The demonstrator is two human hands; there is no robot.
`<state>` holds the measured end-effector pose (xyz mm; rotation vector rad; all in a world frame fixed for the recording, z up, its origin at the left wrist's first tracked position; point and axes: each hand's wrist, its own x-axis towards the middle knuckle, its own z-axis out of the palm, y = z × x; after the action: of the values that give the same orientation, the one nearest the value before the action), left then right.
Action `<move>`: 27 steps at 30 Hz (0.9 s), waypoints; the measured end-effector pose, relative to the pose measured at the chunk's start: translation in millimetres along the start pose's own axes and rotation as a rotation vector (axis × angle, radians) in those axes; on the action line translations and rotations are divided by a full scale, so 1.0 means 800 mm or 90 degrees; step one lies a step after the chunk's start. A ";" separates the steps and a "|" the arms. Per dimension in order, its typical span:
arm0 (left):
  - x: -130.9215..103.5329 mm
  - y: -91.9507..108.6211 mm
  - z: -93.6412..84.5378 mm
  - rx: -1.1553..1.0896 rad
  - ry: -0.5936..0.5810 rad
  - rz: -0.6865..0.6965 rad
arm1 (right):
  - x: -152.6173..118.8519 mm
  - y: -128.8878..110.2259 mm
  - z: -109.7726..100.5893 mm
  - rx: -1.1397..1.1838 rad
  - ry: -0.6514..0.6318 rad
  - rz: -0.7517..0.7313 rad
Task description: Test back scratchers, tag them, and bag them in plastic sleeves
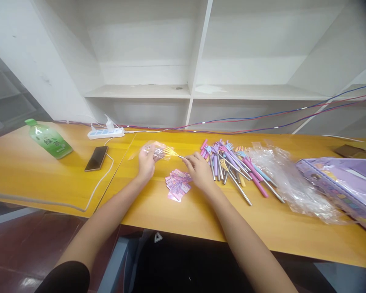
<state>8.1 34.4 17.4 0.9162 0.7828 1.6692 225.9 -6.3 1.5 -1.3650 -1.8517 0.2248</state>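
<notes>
a yellow hand-shaped back scratcher is being slid, it seems, into a clear plastic sleeve gripped by the left hand above the yellow wooden tabletop; its metal stem is pinched by the right hand. a steady push along the sleeve is called for.

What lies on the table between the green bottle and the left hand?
In the head view, a dark phone with a white cable lies between the bottle and the left hand; the rest is bare table.
</notes>
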 end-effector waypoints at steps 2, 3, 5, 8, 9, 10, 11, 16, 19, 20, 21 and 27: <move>0.000 0.001 0.000 -0.016 -0.007 -0.027 | 0.000 0.001 0.000 0.000 0.006 -0.002; 0.000 0.001 0.000 -0.021 -0.009 -0.038 | 0.000 0.002 0.001 0.001 0.009 -0.003; 0.000 -0.001 0.000 -0.022 -0.012 -0.052 | 0.000 0.004 0.001 0.006 0.014 -0.007; -0.003 -0.003 0.001 -0.022 -0.033 -0.064 | 0.000 0.005 0.002 0.023 0.019 -0.015; -0.005 -0.003 0.002 -0.023 -0.047 -0.067 | 0.000 0.005 0.003 0.029 0.021 -0.018; -0.006 -0.003 0.002 -0.023 -0.062 -0.071 | 0.000 0.005 0.003 0.035 0.021 -0.020; -0.008 -0.004 0.003 -0.022 -0.077 -0.073 | 0.000 0.005 0.003 0.040 0.021 -0.022; -0.015 -0.006 0.007 0.003 -0.138 -0.081 | 0.000 0.003 0.003 0.068 0.011 -0.031; -0.019 -0.010 0.009 0.021 -0.174 -0.096 | 0.000 0.001 0.003 0.082 0.006 -0.031; -0.020 -0.011 0.009 0.025 -0.184 -0.102 | 0.000 0.000 0.003 0.086 0.004 -0.029; -0.021 -0.012 0.009 0.028 -0.192 -0.107 | 0.000 0.000 0.003 0.089 0.000 -0.027; -0.027 -0.023 0.008 0.086 -0.234 -0.122 | -0.002 -0.001 0.004 0.101 -0.008 -0.036</move>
<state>26.0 18.6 0.9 1.1642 0.7110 1.2450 223.1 -6.8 -1.0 -1.2041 -1.8386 0.3452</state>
